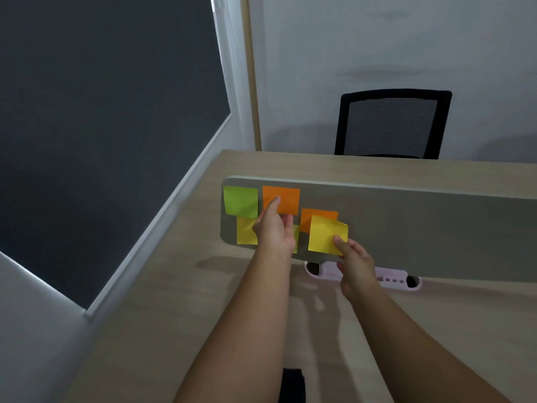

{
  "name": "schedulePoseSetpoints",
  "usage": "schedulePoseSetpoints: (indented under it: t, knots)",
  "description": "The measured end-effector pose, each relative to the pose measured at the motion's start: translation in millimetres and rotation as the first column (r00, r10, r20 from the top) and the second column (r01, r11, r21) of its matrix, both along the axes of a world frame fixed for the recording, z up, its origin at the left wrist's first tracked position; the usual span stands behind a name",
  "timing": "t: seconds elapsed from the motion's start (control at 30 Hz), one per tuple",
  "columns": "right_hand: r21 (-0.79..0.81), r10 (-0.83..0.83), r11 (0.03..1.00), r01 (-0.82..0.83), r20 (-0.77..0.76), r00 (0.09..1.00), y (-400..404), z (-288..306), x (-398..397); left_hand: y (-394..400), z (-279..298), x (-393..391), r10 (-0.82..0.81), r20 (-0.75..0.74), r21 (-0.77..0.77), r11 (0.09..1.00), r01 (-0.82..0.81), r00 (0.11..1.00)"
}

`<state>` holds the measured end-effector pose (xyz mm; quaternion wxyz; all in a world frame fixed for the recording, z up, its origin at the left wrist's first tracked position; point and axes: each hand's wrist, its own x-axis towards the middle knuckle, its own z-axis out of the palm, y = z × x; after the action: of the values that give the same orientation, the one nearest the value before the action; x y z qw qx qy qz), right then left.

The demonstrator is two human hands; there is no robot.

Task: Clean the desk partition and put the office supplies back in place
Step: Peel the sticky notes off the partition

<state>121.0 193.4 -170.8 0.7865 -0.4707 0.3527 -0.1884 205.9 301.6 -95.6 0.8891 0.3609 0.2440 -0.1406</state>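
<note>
A grey desk partition (406, 228) stands across the wooden desk (174, 286). Several sticky notes cover its left end: a green note (240, 200), an orange note (286, 197), a second orange note (318, 214), and a yellow note (245, 232) at the lower left. My left hand (274, 228) has its index finger stretched out, the tip touching the lower left corner of the upper orange note. My right hand (356, 264) pinches a loose yellow note (325, 234) by its lower right corner, its top edge curling off the panel.
A pale pink desk organiser (389, 279) with small holes sits on the desk under the partition's lower edge. A black mesh office chair (390, 125) stands beyond the desk. A dark window blind (101, 126) fills the left wall. A black object (292, 385) lies at the near edge.
</note>
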Motion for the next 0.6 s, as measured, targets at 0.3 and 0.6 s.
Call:
schedulePoseSetpoints:
  t: [0.3,0.6]
  knots:
    - [0.097,-0.009,0.995,-0.003,0.123,0.992,2.1,4.0,19.0,4.5,1.6,4.0,-0.11,-0.028,0.166,0.98,0.113,0.994]
    - [0.212,-0.015,0.977,-0.002,0.076,0.997,3.1,9.5,29.9,28.3,-26.9,1.2,-0.142,0.202,0.488,0.872,0.026,0.969]
